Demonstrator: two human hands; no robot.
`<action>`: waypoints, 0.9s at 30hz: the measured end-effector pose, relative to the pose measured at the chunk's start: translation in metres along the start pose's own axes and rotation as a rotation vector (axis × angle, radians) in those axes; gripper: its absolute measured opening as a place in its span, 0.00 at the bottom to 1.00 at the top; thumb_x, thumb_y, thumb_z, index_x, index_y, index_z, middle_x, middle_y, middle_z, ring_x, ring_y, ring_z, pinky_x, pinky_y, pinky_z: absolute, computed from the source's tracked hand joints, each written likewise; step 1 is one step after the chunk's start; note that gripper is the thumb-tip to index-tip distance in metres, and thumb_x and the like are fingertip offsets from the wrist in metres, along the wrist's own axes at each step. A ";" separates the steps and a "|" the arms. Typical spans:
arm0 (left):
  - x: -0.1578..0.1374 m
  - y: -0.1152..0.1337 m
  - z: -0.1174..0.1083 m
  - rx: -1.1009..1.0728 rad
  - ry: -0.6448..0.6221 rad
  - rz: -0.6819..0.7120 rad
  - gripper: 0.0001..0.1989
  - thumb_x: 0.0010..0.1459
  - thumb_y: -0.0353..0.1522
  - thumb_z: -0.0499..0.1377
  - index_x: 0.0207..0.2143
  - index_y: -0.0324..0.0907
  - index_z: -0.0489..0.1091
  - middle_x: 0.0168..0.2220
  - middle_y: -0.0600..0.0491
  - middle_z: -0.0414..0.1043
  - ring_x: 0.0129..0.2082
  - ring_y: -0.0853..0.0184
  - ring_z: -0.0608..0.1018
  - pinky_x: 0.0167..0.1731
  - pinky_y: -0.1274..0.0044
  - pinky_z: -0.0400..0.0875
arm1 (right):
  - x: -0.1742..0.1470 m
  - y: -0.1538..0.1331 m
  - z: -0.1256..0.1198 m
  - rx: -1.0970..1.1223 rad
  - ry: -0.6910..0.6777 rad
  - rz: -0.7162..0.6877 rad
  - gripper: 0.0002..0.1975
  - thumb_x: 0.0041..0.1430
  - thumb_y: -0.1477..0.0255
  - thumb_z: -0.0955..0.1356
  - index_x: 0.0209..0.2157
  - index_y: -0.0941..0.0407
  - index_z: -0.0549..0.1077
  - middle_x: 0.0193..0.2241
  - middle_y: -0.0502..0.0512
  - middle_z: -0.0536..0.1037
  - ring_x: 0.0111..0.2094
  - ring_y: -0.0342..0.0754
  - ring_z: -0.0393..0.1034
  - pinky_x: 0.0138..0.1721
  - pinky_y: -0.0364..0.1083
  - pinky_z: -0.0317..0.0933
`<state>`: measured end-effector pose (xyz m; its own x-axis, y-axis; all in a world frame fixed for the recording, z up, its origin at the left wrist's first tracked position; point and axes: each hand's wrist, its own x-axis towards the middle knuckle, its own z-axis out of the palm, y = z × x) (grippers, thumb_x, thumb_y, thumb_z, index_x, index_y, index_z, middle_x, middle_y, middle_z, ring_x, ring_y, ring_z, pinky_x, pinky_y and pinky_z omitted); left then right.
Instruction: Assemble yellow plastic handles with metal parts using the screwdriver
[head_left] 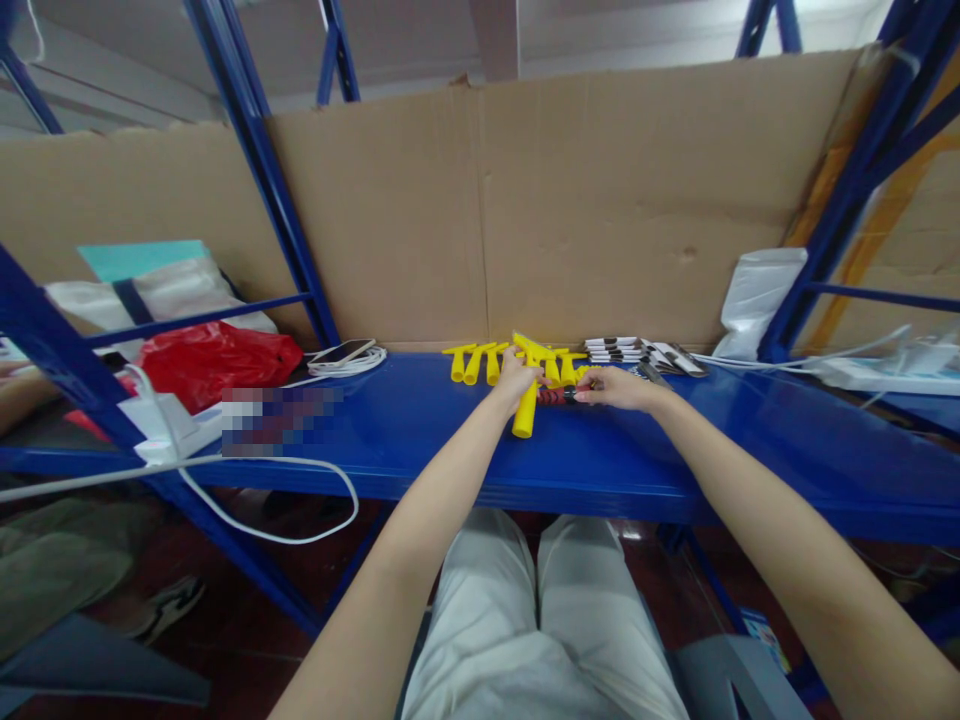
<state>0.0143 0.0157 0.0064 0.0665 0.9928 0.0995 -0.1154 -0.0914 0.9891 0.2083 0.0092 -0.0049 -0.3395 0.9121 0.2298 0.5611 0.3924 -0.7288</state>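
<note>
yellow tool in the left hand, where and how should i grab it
The yellow tool is probably best gripped by the free end of its thick round handle, coming from the near edge of the blue shelf: that end points toward the wearer and sticks out uncovered, while the left hand is wrapped around it nearer the crosspiece.

yellow t-shaped piece is sitting in left hand, crossbar facing away, round handle pointing toward near side of worktop. slim red-and-black item is lying sideways just right of handle, right hand pinching its black end. similar yellow pieces are lining up behind.
</note>
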 end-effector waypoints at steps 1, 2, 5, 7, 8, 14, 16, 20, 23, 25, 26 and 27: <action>0.000 0.001 -0.001 -0.011 0.014 0.004 0.32 0.49 0.18 0.55 0.53 0.48 0.52 0.48 0.50 0.70 0.25 0.73 0.77 0.16 0.84 0.61 | -0.001 -0.001 -0.001 0.057 0.000 0.015 0.13 0.43 0.61 0.75 0.25 0.55 0.74 0.21 0.49 0.75 0.23 0.44 0.67 0.25 0.43 0.59; 0.001 0.002 -0.001 -0.021 0.028 0.009 0.31 0.49 0.18 0.55 0.53 0.48 0.52 0.48 0.51 0.70 0.25 0.74 0.77 0.15 0.85 0.61 | -0.003 -0.002 -0.002 0.104 -0.004 0.032 0.13 0.43 0.62 0.76 0.24 0.55 0.73 0.20 0.49 0.75 0.21 0.43 0.66 0.23 0.42 0.59; 0.002 0.004 -0.003 -0.040 0.073 0.010 0.30 0.50 0.18 0.54 0.53 0.49 0.51 0.47 0.53 0.69 0.22 0.76 0.75 0.15 0.85 0.61 | -0.005 -0.009 -0.006 0.174 0.033 0.084 0.12 0.47 0.66 0.76 0.24 0.56 0.72 0.16 0.48 0.72 0.16 0.39 0.61 0.17 0.39 0.53; 0.003 0.005 -0.004 -0.040 0.100 0.001 0.30 0.51 0.18 0.54 0.52 0.49 0.51 0.46 0.53 0.69 0.21 0.77 0.74 0.14 0.86 0.60 | -0.006 -0.015 -0.008 0.236 0.141 0.102 0.11 0.51 0.68 0.74 0.24 0.56 0.70 0.13 0.46 0.67 0.14 0.38 0.57 0.15 0.38 0.50; 0.003 0.005 -0.004 -0.037 0.110 -0.006 0.30 0.51 0.18 0.54 0.52 0.49 0.51 0.46 0.53 0.68 0.21 0.78 0.74 0.14 0.86 0.60 | -0.006 -0.017 -0.010 0.290 0.209 0.106 0.11 0.53 0.69 0.73 0.24 0.56 0.70 0.12 0.44 0.64 0.13 0.37 0.55 0.14 0.37 0.49; 0.005 0.002 -0.004 0.021 0.104 -0.041 0.31 0.47 0.18 0.57 0.51 0.48 0.52 0.45 0.52 0.70 0.24 0.73 0.77 0.15 0.85 0.61 | -0.003 -0.012 -0.023 0.584 0.598 0.126 0.10 0.56 0.66 0.72 0.30 0.54 0.67 0.15 0.41 0.60 0.13 0.36 0.51 0.12 0.36 0.49; 0.006 0.000 -0.004 0.040 0.086 -0.056 0.33 0.46 0.18 0.59 0.51 0.48 0.52 0.44 0.52 0.71 0.25 0.71 0.78 0.16 0.84 0.62 | -0.001 -0.006 -0.029 0.612 0.695 0.115 0.12 0.56 0.62 0.71 0.32 0.52 0.66 0.16 0.40 0.59 0.13 0.37 0.52 0.12 0.37 0.52; 0.006 -0.003 -0.004 0.080 0.038 -0.084 0.32 0.47 0.18 0.58 0.52 0.47 0.52 0.45 0.50 0.71 0.26 0.69 0.79 0.16 0.84 0.62 | 0.001 0.003 -0.041 0.641 0.856 0.048 0.13 0.59 0.58 0.68 0.32 0.51 0.62 0.16 0.39 0.58 0.12 0.36 0.50 0.10 0.37 0.50; 0.005 -0.004 -0.003 0.107 -0.013 -0.102 0.31 0.48 0.18 0.58 0.52 0.45 0.52 0.43 0.49 0.72 0.25 0.69 0.79 0.15 0.84 0.61 | 0.001 0.005 -0.047 0.677 0.945 0.022 0.13 0.62 0.57 0.65 0.32 0.51 0.61 0.16 0.40 0.60 0.12 0.37 0.54 0.11 0.38 0.53; 0.004 -0.004 -0.002 0.112 -0.050 -0.098 0.30 0.48 0.18 0.58 0.52 0.45 0.53 0.42 0.50 0.73 0.24 0.70 0.79 0.14 0.84 0.60 | 0.000 0.004 -0.049 0.720 0.958 0.030 0.13 0.64 0.57 0.64 0.33 0.51 0.60 0.18 0.41 0.63 0.13 0.38 0.60 0.13 0.39 0.59; 0.003 -0.003 -0.002 0.112 -0.069 -0.095 0.30 0.49 0.19 0.59 0.52 0.45 0.53 0.41 0.50 0.73 0.23 0.70 0.78 0.14 0.84 0.60 | 0.000 0.002 -0.049 0.745 0.958 0.037 0.13 0.64 0.58 0.63 0.33 0.51 0.59 0.18 0.42 0.65 0.14 0.39 0.63 0.15 0.39 0.62; 0.002 -0.003 -0.002 0.110 -0.089 -0.093 0.30 0.49 0.19 0.59 0.51 0.45 0.53 0.41 0.51 0.73 0.23 0.71 0.78 0.14 0.84 0.60 | -0.001 0.000 -0.048 0.769 0.955 0.042 0.13 0.64 0.58 0.63 0.33 0.51 0.59 0.19 0.43 0.66 0.15 0.39 0.65 0.17 0.40 0.64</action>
<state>0.0130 0.0183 0.0033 0.1602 0.9870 0.0114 0.0040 -0.0122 0.9999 0.2450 0.0144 0.0258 0.5392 0.7697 0.3419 -0.1428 0.4836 -0.8636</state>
